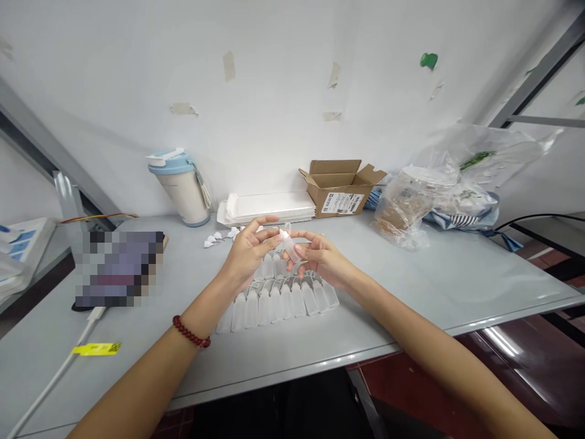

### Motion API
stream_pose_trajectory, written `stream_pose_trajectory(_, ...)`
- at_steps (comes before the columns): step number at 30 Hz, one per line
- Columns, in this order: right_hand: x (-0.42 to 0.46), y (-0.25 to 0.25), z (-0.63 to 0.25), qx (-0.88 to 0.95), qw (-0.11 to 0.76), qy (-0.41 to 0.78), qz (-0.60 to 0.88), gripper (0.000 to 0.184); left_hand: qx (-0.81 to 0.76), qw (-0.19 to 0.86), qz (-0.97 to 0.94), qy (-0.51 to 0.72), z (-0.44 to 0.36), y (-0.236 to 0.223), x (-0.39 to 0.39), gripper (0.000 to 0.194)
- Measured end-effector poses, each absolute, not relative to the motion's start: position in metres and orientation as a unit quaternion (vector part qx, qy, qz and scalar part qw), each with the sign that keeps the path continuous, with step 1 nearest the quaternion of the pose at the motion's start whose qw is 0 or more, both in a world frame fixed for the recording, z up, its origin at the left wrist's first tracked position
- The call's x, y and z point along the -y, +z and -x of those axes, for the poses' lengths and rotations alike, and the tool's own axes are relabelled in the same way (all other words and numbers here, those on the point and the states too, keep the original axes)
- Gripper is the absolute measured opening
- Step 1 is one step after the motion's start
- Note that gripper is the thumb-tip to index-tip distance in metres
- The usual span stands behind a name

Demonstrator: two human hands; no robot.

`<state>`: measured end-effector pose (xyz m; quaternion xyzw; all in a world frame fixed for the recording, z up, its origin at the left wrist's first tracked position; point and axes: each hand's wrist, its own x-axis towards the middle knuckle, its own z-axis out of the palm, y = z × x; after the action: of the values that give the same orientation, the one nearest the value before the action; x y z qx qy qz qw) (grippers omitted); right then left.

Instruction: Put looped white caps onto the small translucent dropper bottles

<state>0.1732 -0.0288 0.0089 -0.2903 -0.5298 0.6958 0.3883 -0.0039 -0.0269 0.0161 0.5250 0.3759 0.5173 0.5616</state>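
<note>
Over the middle of the desk (388, 317), just above its front edge, my left hand (249, 253) and right hand (320, 259) met around a small translucent dropper bottle (290, 244), which I held upright and slightly tilted in the air between them. The fingers of my left hand (269, 235) were closed on its narrow top, and the fingers of my right hand (299, 249) were closed on its body; I could not make out exactly how the top sat on the neck. A red beaded bracelet (191, 331) circled my left wrist. Directly beneath my hands, a row of frosted plastic dropper bottles (274, 302) lay side by side on the desk, with more bottles partly hidden behind them. Near the left edge, a white cable (55, 378) ran past a yellow tag (95, 349) toward a pixelated, unreadable object (116, 268). Farther off, small white pieces (219, 238) lay scattered just left of my hands. Along the back edge stood a pale blue-lidded tumbler (180, 189), a stack of white trays (267, 207), an open cardboard box (340, 189), and, toward the right corner, clear plastic bags (434, 195).
</note>
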Motion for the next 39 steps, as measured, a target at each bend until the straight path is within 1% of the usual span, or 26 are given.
stream_pose_trajectory(3, 0.029, 0.009, -0.173, 0.54, 0.405, 0.673, 0.303, 0.04, -0.383, 0.564, -0.523, 0.512, 0.004, 0.017, 0.026, 0.041)
stream_pose_trajectory(7, 0.029, 0.007, -0.172, 0.571, 0.43, 0.62, 0.324, 0.041, -0.413, 0.514, -0.559, 0.502, 0.004, 0.02, 0.027, 0.024)
stream_pose_trajectory(9, 0.028, 0.007, -0.171, 0.588, 0.435, 0.594, 0.335, 0.041, -0.425, 0.482, -0.58, 0.5, 0.004, 0.021, 0.027, 0.022)
stream_pose_trajectory(12, 0.028, 0.006, -0.171, 0.613, 0.436, 0.554, 0.357, 0.036, -0.433, 0.454, -0.601, 0.494, 0.004, 0.023, 0.028, 0.022)
stream_pose_trajectory(15, 0.028, 0.007, -0.172, 0.621, 0.444, 0.53, 0.37, 0.032, -0.436, 0.452, -0.609, 0.483, 0.004, 0.023, 0.028, 0.024)
stream_pose_trajectory(18, 0.028, 0.008, -0.172, 0.615, 0.455, 0.524, 0.374, 0.031, -0.441, 0.46, -0.614, 0.465, 0.005, 0.023, 0.027, 0.03)
stream_pose_trajectory(21, 0.029, 0.01, -0.173, 0.62, 0.457, 0.51, 0.382, 0.03, -0.446, 0.439, -0.643, 0.441, 0.006, 0.024, 0.026, 0.034)
stream_pose_trajectory(25, 0.028, 0.011, -0.175, 0.63, 0.454, 0.492, 0.393, 0.031, -0.444, 0.397, -0.683, 0.422, 0.004, 0.026, 0.028, 0.029)
stream_pose_trajectory(29, 0.025, 0.01, -0.178, 0.619, 0.457, 0.503, 0.394, 0.037, -0.424, 0.402, -0.69, 0.427, -0.001, 0.026, 0.033, 0.021)
stream_pose_trajectory(32, 0.023, 0.01, -0.179, 0.623, 0.46, 0.496, 0.392, 0.037, -0.428, 0.395, -0.68, 0.446, -0.002, 0.026, 0.035, 0.019)
stream_pose_trajectory(36, 0.023, 0.012, -0.18, 0.648, 0.466, 0.462, 0.386, 0.036, -0.448, 0.409, -0.663, 0.439, -0.001, 0.025, 0.033, 0.025)
stream_pose_trajectory(39, 0.024, 0.014, -0.182, 0.666, 0.464, 0.436, 0.389, 0.037, -0.457, 0.438, -0.66, 0.405, 0.003, 0.022, 0.029, 0.036)
